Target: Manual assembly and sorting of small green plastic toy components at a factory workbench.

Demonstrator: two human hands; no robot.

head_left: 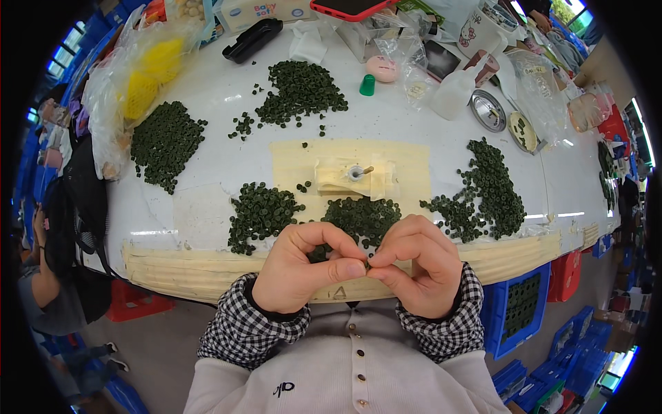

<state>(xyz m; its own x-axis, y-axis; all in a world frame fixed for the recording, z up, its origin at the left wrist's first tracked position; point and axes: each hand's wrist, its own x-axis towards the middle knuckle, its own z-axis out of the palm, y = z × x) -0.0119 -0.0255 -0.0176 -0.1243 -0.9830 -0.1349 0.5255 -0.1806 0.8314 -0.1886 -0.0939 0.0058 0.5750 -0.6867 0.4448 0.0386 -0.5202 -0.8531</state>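
My left hand (314, 265) and my right hand (420, 265) meet fingertip to fingertip above the near edge of the table. Between the pinched fingers is a tiny dark piece (367, 265), mostly covered, perhaps one of the small green parts. Just beyond them lies a pile of small dark green ring-like parts (362, 215). Another pile (262, 212) sits by my left hand, and a third (493, 190) spreads out to the right. Behind the middle pile, a taped block (355, 179) carries a round metal fitting with a short pin.
Two more piles of green parts (300, 93) (167, 145) lie farther back and left. A green thimble-like cup (367, 85), a black case (253, 40), a round metal tin (488, 110) and plastic bags (148, 76) crowd the back. A blue crate (520, 310) stands below right.
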